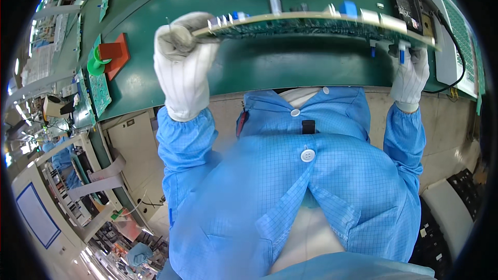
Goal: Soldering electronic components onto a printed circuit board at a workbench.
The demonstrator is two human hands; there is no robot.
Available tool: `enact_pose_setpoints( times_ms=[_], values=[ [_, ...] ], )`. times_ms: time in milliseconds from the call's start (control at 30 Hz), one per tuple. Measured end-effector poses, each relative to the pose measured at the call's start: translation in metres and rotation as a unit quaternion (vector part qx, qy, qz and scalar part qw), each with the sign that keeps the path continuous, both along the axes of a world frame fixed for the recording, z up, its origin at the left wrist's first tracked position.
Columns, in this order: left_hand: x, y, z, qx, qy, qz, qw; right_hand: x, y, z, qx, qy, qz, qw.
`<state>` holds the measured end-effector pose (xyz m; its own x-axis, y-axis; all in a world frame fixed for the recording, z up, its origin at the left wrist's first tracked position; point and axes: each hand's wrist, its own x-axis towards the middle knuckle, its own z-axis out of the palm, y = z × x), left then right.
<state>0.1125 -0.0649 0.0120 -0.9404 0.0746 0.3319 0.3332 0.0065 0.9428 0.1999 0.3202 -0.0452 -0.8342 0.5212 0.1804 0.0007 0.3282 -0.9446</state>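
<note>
Circuit board, thin, studded with blocky components, is held above the smooth green tabletop; your fabric-gloved left hand curls, fingers pinching one end, your right hand, fingers partly hidden, gripping the other

Left hand: white-gloved, fingers curled tight in a grip, wrist near straight. Right hand: also white-gloved, well apart on left hand's right, fingers raised in a grip, tips partly hidden. Left forearm blue-sleeved, directly behind left hand. Right forearm same, behind right hand. Arms spread, both reaching forward; blue-clad torso between them, nearer than either hand.
</note>
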Motion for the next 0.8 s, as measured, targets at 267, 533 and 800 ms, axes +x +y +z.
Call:
enact_pose_setpoints(
  times_ms=[267, 533, 800],
  values=[
    [0.037, 0.005, -0.011, 0.009, -0.071, 0.045, 0.996, 0.006, 0.0, -0.019, 0.151, 0.07, 0.113, 0.98],
    [0.075, -0.087, 0.045, -0.431, -0.271, -0.024, 0.861, 0.009, 0.007, -0.029, 0.051, 0.071, 0.098, 0.991],
    [0.068, -0.045, -0.057, -0.548, 0.218, 0.13, 0.797, 0.013, 0.016, -0.033, 0.109, 0.048, 0.118, 0.986]
  ],
)
